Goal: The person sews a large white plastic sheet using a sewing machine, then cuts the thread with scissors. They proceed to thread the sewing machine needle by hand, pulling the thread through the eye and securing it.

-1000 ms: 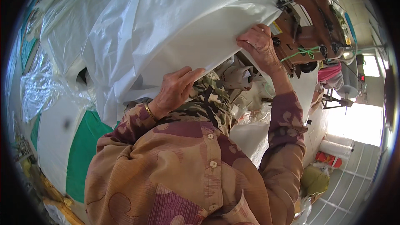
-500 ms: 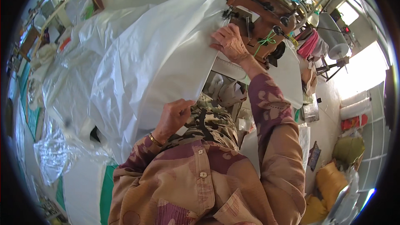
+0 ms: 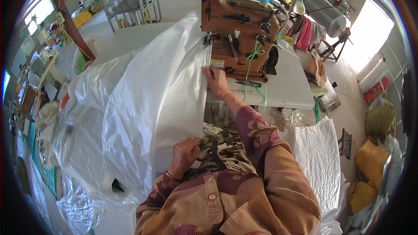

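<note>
Holding the edge of a white sheet [image 3: 174,91] with the right hand [image 3: 215,80], bending its fingers over the edge just beside a brown sewing machine [image 3: 239,21]. Holding the same edge nearer the lap with the left hand [image 3: 185,156], curling its fingers inward; not seeing those fingertips clearly, so not telling how firm the hold is. Stretching the edge nearly straight between the 2 hands. Having the sheet lying over the left part of a white table [image 3: 289,87], rising to the machine's left end and sloping in shiny folds toward the lower left.

Wearing a gold-coloured band [image 3: 171,176] on the left wrist, a brown and purple shirt [image 3: 213,204], and camouflage cloth [image 3: 224,150] over the lap. Facing a green cord [image 3: 256,52] looped in a bow on the machine. Having a textured white sheet [image 3: 317,159] hanging near the right elbow, and yellow bundles [image 3: 371,163] lying farther right. Facing, beyond the table, a slatted chair [image 3: 129,5] at left and a silver roll [image 3: 326,12] at right.
</note>
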A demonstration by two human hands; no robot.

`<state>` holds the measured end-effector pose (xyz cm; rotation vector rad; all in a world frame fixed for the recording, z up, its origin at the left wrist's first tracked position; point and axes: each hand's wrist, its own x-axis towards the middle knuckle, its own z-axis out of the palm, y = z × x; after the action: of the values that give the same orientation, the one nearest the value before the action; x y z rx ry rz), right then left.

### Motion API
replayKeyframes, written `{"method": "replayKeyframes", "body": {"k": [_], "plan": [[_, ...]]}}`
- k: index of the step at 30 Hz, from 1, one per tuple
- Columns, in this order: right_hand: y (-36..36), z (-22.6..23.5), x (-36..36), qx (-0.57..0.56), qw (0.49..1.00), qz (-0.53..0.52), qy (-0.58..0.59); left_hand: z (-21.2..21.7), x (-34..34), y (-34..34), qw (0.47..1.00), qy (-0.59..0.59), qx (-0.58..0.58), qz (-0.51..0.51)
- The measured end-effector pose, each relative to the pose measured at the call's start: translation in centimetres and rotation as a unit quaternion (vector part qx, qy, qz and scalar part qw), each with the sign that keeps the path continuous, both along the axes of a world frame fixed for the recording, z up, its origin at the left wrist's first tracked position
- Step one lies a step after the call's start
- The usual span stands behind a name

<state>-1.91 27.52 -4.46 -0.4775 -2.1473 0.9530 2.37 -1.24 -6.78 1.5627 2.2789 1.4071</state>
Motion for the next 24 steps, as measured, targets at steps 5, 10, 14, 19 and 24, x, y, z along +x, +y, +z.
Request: {"method": "replayKeyframes", "body": {"k": [5, 10, 14, 19, 24], "plan": [[-0.3, 0.1, -0.5, 0.036, 0.999, 0.014, 0.031, -0.6, -1.1, 0.6, 1.0, -0.019, -0.006, 0.004], [0.0, -0.5, -0.5, 0.032, 0.999, 0.009, 0.027, -1.3, -1.8, 1.8, 1.0, -0.019, -0.012, 0.004], [-0.2, -0.3, -0.8, 0.044, 0.999, -0.002, 0.0, -0.9, -2.5, 3.1, 1.0, -0.005, 0.012, 0.016], [0.2, -1.4, -0.8, 0.078, 0.996, -0.02, -0.048, 0.2, -3.4, 5.4, 0.998, 0.059, 0.013, 0.015], [-0.7, -1.1, -1.3, 0.089, 0.995, 0.002, -0.051, 0.1, -4.7, 6.5, 0.996, 0.071, 0.01, 0.044]]}}
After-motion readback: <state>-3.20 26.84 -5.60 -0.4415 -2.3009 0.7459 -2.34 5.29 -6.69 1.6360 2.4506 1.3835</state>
